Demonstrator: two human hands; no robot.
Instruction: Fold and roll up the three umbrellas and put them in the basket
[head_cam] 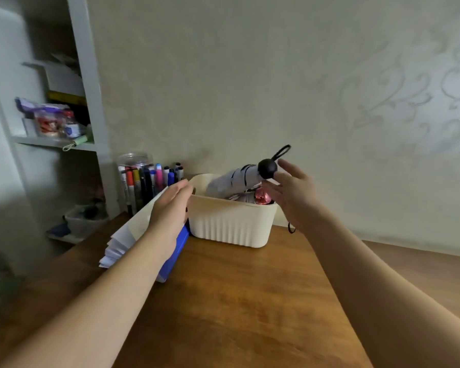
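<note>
A home room: patterned wallpaper (pixel 383 102), a wooden desk (pixel 237 301), cluttered shelves (pixel 56 143), a marker jar (pixel 136 176).

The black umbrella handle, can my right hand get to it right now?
Probably yes: the black handle sticks up above the basket rim, and the open right hand is right beside it with nothing between them.

Looks out from the person's head, forward and slightly down across a wooden table (pixel 237 314) toward a patterned wall (pixel 250 75). Sits near the cream basket (pixel 229 224) at mid-frame, with both forearms (pixel 104 301) running in from the bottom edge. Takes in a shelf unit (pixel 87 88) at far left through the wide-angle lens, bending straight lines near the edges.
</note>
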